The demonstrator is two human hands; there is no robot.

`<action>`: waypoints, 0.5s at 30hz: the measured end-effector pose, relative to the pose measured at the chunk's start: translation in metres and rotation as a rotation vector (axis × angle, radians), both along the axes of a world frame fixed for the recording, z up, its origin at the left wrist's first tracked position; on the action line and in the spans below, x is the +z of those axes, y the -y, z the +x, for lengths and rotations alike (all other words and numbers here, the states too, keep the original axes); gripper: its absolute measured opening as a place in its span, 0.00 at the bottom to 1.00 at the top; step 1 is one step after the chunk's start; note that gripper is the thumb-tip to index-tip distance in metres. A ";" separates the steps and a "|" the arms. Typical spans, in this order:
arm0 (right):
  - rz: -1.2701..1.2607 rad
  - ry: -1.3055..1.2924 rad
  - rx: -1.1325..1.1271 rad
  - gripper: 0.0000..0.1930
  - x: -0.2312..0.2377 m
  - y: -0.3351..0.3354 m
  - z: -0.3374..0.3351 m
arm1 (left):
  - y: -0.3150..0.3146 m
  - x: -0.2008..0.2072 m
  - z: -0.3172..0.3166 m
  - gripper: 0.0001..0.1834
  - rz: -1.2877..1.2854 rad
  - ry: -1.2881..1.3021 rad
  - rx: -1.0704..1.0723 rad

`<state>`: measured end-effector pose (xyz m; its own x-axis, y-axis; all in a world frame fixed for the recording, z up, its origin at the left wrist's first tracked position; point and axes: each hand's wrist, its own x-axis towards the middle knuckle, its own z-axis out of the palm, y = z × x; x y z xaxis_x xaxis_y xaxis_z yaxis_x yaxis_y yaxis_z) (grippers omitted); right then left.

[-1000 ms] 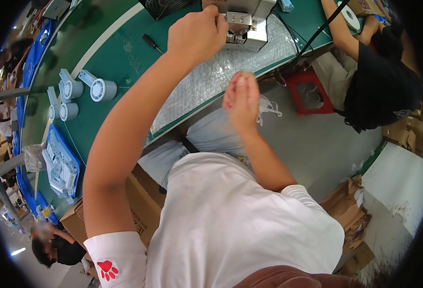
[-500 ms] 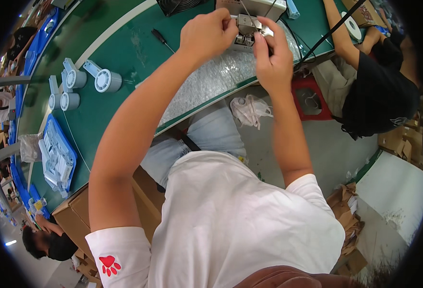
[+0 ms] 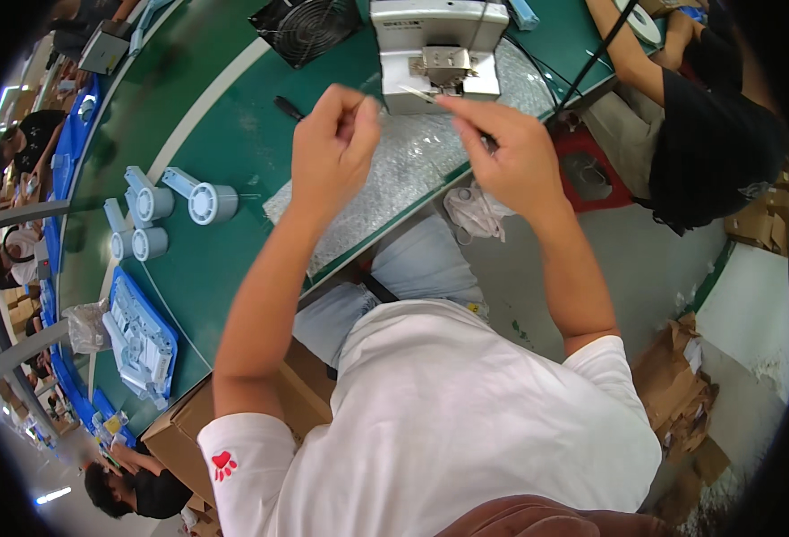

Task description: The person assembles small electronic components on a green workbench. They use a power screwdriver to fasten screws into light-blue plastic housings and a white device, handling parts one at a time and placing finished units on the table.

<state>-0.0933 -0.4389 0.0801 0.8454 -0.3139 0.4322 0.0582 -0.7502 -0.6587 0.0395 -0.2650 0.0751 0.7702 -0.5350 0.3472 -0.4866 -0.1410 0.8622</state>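
A boxy silver-white machine (image 3: 398,36) with a metal mechanism (image 3: 446,64) at its front stands at the far edge of the bench, just beyond my hands. My right hand (image 3: 518,159) is closed around a slim, pointed metal tool (image 3: 419,93); its tip points left, in front of the machine, and its exact kind is hard to tell. Drawn back to the left of the machine, my left hand (image 3: 333,154) has its fingers curled together. Its fingertips are blurred, and whatever they hold is hidden. Beside it lies a black-handled screwdriver (image 3: 289,108).
Bubble wrap (image 3: 403,148) covers the green bench (image 3: 233,134) before the machine. Several light-blue handled round parts (image 3: 213,203) and a blue tray (image 3: 172,345) of parts are left. A black fan (image 3: 309,27) stands behind; a co-worker's arm (image 3: 629,49) is at right.
Both hands have pulled back from the machine's mechanism toward me, leaving it uncovered. The pointed tool now shows in my right hand. The whole view has shifted slightly.
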 end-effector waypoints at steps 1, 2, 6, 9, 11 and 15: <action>-0.025 -0.019 0.042 0.13 -0.003 -0.009 0.004 | -0.011 -0.001 -0.004 0.08 -0.020 -0.013 0.026; -0.053 -0.039 0.081 0.13 -0.009 -0.022 0.011 | -0.023 -0.004 -0.008 0.08 -0.043 -0.027 0.049; -0.117 0.157 0.142 0.15 -0.017 -0.046 0.038 | -0.048 -0.022 -0.021 0.09 -0.173 -0.131 0.112; 0.092 0.527 -0.127 0.22 0.028 -0.017 0.048 | -0.062 -0.034 -0.023 0.06 -0.248 -0.288 0.071; 0.031 0.822 -0.299 0.29 0.064 0.033 0.074 | -0.051 -0.032 -0.027 0.08 -0.262 -0.336 0.029; 0.270 0.742 -0.129 0.17 0.165 0.066 0.106 | -0.019 -0.020 -0.040 0.09 -0.236 -0.439 -0.132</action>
